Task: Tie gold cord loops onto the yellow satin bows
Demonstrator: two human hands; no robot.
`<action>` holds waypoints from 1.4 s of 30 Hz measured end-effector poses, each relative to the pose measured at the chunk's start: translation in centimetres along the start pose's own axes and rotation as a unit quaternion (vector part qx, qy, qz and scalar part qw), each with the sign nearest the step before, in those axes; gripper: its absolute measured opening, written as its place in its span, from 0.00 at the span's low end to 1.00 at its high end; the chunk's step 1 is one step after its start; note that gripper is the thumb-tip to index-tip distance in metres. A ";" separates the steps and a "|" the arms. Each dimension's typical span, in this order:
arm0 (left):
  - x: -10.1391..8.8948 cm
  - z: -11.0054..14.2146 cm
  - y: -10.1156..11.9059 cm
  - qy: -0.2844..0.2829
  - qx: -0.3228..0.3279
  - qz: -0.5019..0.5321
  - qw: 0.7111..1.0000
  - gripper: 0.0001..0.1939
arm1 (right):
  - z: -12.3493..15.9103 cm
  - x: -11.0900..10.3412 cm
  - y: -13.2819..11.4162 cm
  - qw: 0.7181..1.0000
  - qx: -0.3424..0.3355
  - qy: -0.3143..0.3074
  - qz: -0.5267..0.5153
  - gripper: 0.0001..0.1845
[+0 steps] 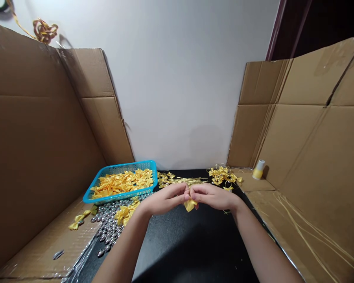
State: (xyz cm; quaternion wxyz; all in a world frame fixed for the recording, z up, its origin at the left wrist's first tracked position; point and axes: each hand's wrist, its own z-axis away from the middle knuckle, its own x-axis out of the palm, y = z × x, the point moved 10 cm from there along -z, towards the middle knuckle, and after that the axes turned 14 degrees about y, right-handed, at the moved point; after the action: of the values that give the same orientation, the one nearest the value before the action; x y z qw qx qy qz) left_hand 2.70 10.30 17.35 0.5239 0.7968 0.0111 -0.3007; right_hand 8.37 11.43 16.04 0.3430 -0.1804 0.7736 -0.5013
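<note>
Over the black table (191,243), my two hands meet at a yellow ribbon bow (190,206). My left hand (169,198) pinches it from one side, thumb against fingers. From the other side my right hand (214,196) grips it the same way, and its fingertips cover part of the bow. Behind the hands lies a bunch of thin gold ties (191,180). Silver oval beads (109,224) and a small pile of yellow bows (125,213) are spread beside my left forearm.
A blue plastic basket (90,195) full of yellow bows stands at the left. Finished-looking bows with ties (222,175) lie at the back right, near a small yellow-and-white bottle (258,169). Cardboard walls (312,149) flank both sides. Loose gold strands (306,236) lie at right.
</note>
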 end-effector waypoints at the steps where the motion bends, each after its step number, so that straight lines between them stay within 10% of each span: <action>1: 0.1 0.0 0.0 -0.003 0.000 0.011 1.000 0.17 | 0.0 0.0 -0.2 1.000 -0.005 -0.002 -0.017 0.21; 19: -0.5 -0.7 -1.4 0.035 0.010 0.090 0.995 0.20 | -0.6 -1.2 -0.5 0.991 -0.031 0.067 -0.110 0.24; 29: -1.9 -1.0 -1.1 0.135 0.037 0.029 0.990 0.12 | -1.2 -4.0 0.9 0.961 -0.005 0.216 -0.171 0.18; 42: -0.8 -1.4 -1.4 0.108 0.054 0.095 0.988 0.20 | -1.6 -3.0 1.3 0.949 -0.008 0.226 -0.221 0.20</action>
State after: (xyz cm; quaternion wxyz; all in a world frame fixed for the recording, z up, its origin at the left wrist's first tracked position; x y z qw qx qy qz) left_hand 2.26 12.37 16.95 0.5022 0.8492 -0.0244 -0.1613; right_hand 9.43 14.89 16.39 0.0383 -0.2313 0.7760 -0.5856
